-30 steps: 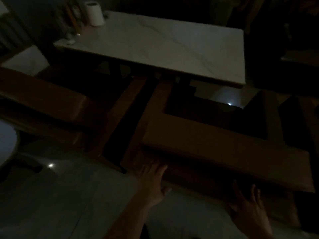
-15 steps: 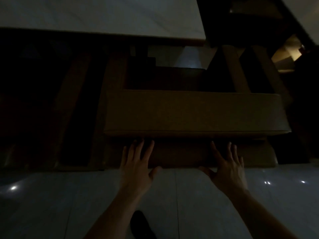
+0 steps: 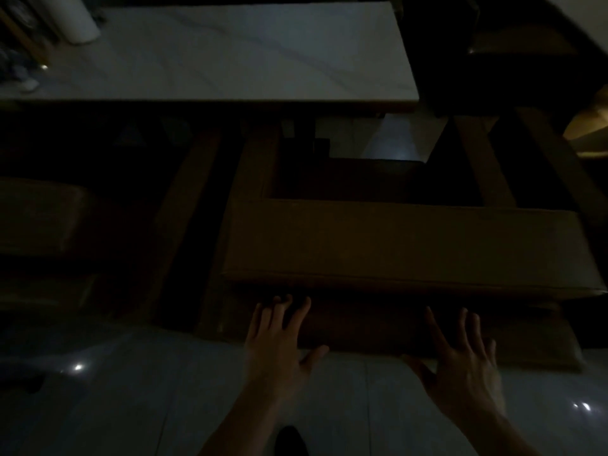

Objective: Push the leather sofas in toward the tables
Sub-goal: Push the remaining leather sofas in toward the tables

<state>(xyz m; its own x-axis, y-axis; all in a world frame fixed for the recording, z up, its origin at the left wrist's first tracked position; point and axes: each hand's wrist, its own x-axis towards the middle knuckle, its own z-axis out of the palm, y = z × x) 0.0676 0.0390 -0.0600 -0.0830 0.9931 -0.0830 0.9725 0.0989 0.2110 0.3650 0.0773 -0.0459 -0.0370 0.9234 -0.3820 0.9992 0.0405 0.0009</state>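
The room is very dark. A brown leather sofa faces away from me, its wide backrest top across the middle of the view, its seat toward a white marble table. My left hand lies flat with fingers spread against the lower back panel of the sofa. My right hand does the same further right. Neither hand grips anything. A second brown sofa stands at the left, mostly in shadow.
A white paper roll and small items stand on the table's far left. More dark furniture and another table edge are at the upper right. A glossy tiled floor lies under me; my shoe shows below.
My view has swung to face the sofa's back squarely. Both hands have come up from the sofa's lower edge to lie flat on its back panel. The table looks nearer to the sofa.
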